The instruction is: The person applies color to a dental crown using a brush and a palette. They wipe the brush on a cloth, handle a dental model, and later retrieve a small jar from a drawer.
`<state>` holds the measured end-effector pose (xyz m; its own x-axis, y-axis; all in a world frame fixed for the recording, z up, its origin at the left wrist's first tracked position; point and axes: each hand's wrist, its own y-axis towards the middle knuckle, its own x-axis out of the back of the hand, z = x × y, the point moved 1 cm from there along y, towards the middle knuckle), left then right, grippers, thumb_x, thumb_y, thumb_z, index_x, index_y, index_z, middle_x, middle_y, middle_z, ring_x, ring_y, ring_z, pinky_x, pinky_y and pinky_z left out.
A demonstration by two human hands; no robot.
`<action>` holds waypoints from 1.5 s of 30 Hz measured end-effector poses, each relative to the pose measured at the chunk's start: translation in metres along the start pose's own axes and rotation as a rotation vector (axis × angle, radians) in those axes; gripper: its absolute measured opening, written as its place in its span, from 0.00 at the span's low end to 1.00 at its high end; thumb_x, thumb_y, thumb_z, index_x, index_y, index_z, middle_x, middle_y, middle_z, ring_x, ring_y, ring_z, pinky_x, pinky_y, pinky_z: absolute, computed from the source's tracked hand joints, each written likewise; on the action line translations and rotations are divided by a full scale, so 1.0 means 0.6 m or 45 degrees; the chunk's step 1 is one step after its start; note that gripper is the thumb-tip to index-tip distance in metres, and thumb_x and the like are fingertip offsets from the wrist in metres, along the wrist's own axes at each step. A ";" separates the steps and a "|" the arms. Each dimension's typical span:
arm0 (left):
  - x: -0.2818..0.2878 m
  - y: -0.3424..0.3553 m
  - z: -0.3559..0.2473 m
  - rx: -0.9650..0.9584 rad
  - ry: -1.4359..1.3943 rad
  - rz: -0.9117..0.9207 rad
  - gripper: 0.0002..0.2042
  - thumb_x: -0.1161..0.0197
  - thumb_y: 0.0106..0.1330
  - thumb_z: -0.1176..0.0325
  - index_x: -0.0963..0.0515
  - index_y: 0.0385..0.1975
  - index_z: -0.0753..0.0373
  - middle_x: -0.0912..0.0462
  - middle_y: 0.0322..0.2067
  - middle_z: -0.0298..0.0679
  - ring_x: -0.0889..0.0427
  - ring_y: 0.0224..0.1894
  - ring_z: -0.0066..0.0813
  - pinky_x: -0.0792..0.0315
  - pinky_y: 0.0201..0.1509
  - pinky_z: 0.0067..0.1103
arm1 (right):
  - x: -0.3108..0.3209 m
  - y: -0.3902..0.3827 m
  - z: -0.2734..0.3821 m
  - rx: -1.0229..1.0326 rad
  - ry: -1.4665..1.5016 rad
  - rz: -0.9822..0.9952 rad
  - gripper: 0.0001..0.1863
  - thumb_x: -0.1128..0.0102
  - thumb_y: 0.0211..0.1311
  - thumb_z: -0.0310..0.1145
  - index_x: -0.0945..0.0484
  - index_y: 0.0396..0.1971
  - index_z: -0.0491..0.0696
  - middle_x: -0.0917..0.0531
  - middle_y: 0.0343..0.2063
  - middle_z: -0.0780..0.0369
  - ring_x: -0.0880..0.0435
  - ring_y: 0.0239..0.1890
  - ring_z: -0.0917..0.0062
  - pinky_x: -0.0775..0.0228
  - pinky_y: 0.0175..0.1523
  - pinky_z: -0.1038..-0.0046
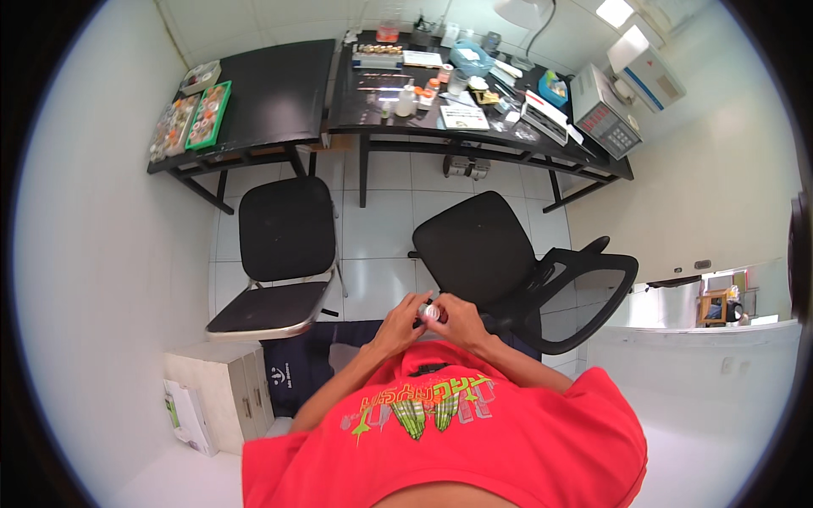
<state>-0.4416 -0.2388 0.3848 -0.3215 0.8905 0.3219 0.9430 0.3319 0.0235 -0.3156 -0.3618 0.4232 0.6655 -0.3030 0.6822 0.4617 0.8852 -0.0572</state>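
Observation:
Close in front of my red shirt, my two hands meet around a small white-topped container point(432, 312). My left hand point(401, 326) is closed around its left side, with the fingertips at the far edge. From the other side, my right hand point(458, 322) is closed with thumb and fingers at the white top. The fingers cover most of the container's body, so its full shape cannot be made out. Both hands are held above the floor, between the two black chairs and my body.
A black office chair point(474, 245) stands ahead to the right, a folding chair point(286, 229) to the left. Beyond, a black table point(347, 106) bears bottles, a blue basin point(471, 57) and instruments. The left table point(271, 93) carries a green tray point(222, 106). A white cabinet point(212, 381) sits at left.

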 end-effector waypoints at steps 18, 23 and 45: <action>-0.033 0.391 0.011 -0.024 0.033 -0.051 0.22 0.30 0.53 0.80 0.25 0.50 0.67 0.17 0.42 0.47 0.15 0.43 0.41 0.20 0.45 0.28 | 0.177 0.256 -0.171 -0.316 0.011 -0.344 0.17 0.28 0.54 0.40 0.26 0.25 0.43 0.19 0.18 0.57 0.18 0.20 0.65 0.28 0.27 0.66; 0.049 0.486 0.047 -0.159 0.051 0.187 0.28 0.32 0.56 0.80 0.30 0.59 0.64 0.18 0.44 0.49 0.16 0.45 0.46 0.22 0.51 0.30 | 0.175 0.339 -0.157 -0.365 0.107 -0.342 0.12 0.31 0.55 0.36 0.24 0.32 0.46 0.20 0.25 0.60 0.19 0.23 0.68 0.27 0.30 0.67; 0.185 0.716 0.080 -0.184 -0.238 0.050 0.29 0.32 0.55 0.82 0.31 0.60 0.66 0.17 0.47 0.48 0.16 0.47 0.38 0.21 0.49 0.26 | 0.278 0.632 -0.144 -0.185 -0.226 -0.103 0.14 0.37 0.59 0.36 0.24 0.38 0.43 0.22 0.32 0.53 0.19 0.32 0.56 0.26 0.38 0.59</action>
<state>-0.0765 0.0177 0.3850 -0.2817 0.9485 0.1448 0.9534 0.2597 0.1537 0.0212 -0.1072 0.4523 0.5153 -0.2929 0.8054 0.5976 0.7964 -0.0927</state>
